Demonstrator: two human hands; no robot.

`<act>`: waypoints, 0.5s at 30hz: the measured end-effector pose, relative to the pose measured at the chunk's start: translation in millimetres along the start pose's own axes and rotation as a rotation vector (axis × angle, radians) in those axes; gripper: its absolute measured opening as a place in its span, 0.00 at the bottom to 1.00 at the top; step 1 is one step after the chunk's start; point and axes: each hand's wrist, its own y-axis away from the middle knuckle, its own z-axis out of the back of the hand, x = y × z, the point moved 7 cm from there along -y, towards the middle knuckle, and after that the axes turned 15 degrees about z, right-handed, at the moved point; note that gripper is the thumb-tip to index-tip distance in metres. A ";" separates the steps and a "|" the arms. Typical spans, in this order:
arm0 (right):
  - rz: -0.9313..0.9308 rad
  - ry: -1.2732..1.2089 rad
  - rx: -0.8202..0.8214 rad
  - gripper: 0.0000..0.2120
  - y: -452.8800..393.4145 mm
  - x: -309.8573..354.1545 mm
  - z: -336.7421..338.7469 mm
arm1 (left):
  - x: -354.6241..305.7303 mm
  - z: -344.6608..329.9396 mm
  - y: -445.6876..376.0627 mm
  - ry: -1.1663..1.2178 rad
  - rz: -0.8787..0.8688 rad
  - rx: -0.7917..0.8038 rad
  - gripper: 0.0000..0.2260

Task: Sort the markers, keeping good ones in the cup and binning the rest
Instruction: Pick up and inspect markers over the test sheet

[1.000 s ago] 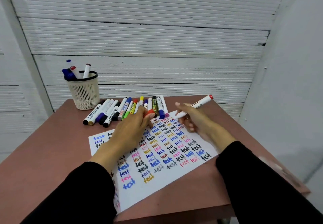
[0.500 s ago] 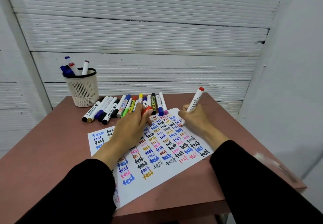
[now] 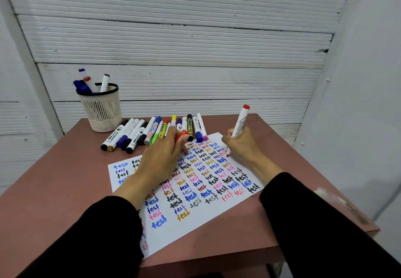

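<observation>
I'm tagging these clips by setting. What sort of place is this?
Probably a makeshift work corner, not an office: a small reddish table pushed against rough white-painted ribbed panels, with only a mesh pen cup, loose markers and a test-scribble sheet.

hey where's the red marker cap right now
In the head view, the red cap is held in the left hand, just in front of the row of markers at the paper's far edge.
</observation>
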 end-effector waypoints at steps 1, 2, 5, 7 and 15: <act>0.008 0.009 0.009 0.13 0.2 1.1 -0.4 | 0.3 0.0 -0.2 0.003 0.001 -0.001 0.16; 0.009 0.010 0.018 0.13 0.3 0.9 -1.0 | 0.6 0.0 -0.3 0.004 0.000 -0.003 0.16; -0.023 -0.016 0.040 0.14 1.5 -0.6 -2.8 | 0.9 -0.3 0.2 0.003 -0.001 -0.001 0.14; -0.030 -0.009 0.016 0.14 1.2 -0.8 -0.8 | 0.3 0.1 0.6 0.002 -0.003 -0.003 0.14; -0.021 0.002 0.002 0.14 2.9 4.5 0.4 | 1.1 0.3 0.4 0.011 -0.003 -0.004 0.16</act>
